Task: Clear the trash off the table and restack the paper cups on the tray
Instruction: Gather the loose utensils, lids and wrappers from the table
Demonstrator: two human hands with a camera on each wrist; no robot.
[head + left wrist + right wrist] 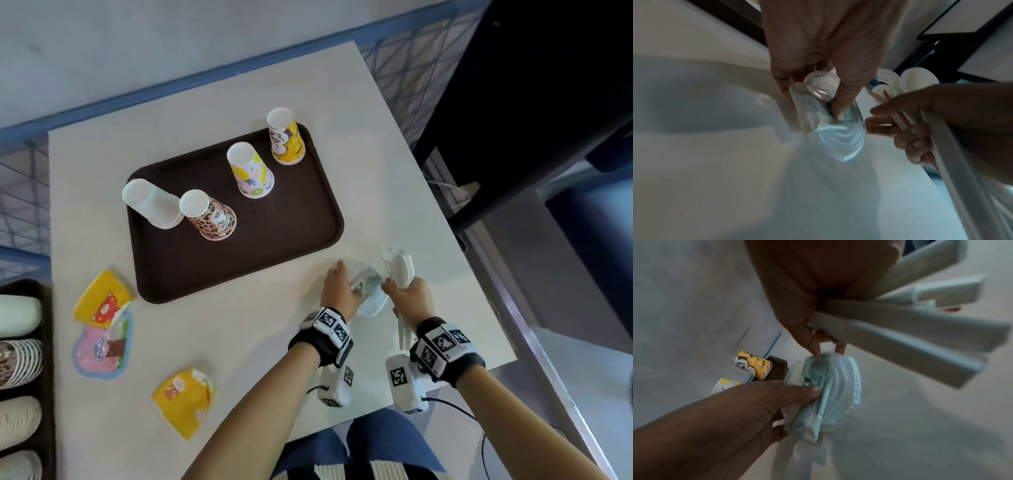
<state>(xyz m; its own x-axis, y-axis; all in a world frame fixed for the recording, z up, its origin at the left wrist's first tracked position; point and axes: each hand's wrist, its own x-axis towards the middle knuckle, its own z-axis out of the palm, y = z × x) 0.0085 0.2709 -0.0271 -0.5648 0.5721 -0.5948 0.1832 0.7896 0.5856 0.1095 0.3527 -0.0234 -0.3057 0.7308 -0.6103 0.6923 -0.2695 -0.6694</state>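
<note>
On the brown tray [291, 233] stand upside-down paper cups: white [150, 204], leopard-print [209, 216], pineapple-print [251, 171] and yellow [286, 137]. My left hand [344, 279] grips a bundle of clear plastic lids and a wrapper [368, 291] near the table's front right; its thumb and fingers [838, 104] pinch the clear lids [840, 139]. My right hand [399, 293] grips white plastic cutlery [399, 270] in its fist, the handles [920, 331] sticking out. Its fingertips [817, 352] touch the lid bundle [838, 394].
Two yellow wrappers [102, 298] [185, 394] and a pink one [102, 346] lie at the table's front left. A dark rack with lying cup stacks [17, 342] sits beyond the left edge. The table's right edge [479, 291] is close to my right hand.
</note>
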